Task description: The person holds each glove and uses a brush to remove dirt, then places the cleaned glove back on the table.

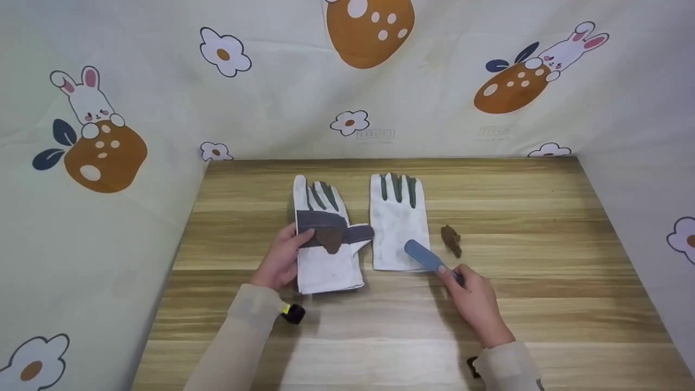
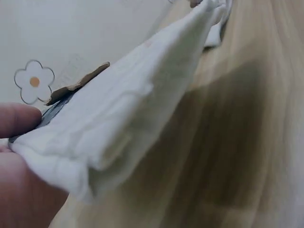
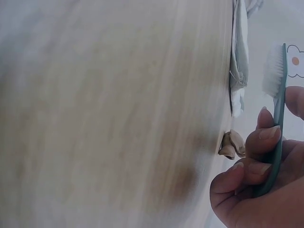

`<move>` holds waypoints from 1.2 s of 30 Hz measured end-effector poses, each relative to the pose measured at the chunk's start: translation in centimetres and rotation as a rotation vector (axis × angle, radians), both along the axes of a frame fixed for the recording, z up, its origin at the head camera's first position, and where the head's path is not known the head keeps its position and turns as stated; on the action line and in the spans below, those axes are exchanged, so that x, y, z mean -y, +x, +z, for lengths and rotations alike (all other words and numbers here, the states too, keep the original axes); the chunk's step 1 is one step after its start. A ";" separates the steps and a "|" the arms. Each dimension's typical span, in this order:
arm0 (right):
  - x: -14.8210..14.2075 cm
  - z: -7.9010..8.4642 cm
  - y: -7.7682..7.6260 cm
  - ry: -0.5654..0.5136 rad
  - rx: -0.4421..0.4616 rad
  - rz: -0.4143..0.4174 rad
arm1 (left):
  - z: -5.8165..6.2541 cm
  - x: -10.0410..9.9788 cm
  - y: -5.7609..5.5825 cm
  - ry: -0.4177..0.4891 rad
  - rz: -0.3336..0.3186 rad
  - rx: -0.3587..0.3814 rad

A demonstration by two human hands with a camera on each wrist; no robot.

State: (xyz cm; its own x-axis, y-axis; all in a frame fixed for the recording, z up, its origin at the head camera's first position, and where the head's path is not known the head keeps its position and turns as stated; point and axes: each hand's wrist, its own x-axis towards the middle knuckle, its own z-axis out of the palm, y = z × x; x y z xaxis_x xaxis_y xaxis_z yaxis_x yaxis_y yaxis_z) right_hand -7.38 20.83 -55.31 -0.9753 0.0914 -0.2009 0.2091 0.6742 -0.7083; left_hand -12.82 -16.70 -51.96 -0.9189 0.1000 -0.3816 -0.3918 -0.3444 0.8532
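My left hand [image 1: 279, 260] pinches the near-left edge of a white work glove [image 1: 328, 271], thumb on top. This glove has dark grey bands and green between its fingers, and in the left wrist view its cuff is tilted up off the table. On its palm lies a flat brown scrap [image 1: 330, 240]. A second white glove [image 1: 399, 225] lies flat beside it. In my right hand [image 1: 473, 298] is a small blue-green brush [image 3: 280, 109] with white bristles, gripped by the handle. Its head overlaps the second glove's cuff in the head view, bristles facing down.
A crumpled brown piece [image 1: 450, 240] lies on the wooden table [image 1: 516, 217], right of the second glove. Behind and at both sides hangs a pale cloth [image 1: 282, 108] printed with rabbits and flowers.
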 end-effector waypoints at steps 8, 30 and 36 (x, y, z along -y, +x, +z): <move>-0.3 0.2 -0.2 -0.009 0.008 -0.007 | 1.9 -1.9 0.3 0.104 -0.056 -0.049; -2.0 0.8 -0.2 0.023 0.001 -0.056 | -0.1 -7.1 0.5 0.186 -0.116 -0.009; -2.6 0.7 -0.2 0.062 -0.005 -0.060 | -1.2 -7.9 0.3 0.195 -0.119 0.035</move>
State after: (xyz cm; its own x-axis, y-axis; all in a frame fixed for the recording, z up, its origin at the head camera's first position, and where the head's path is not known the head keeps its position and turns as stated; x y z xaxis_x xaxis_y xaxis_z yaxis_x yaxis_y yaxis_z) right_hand -7.62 23.46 -54.60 -0.9688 0.1617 -0.1881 0.2468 0.7031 -0.6669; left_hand -12.47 -8.77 -53.19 -0.8828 0.2820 -0.3757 -0.4676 -0.4512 0.7601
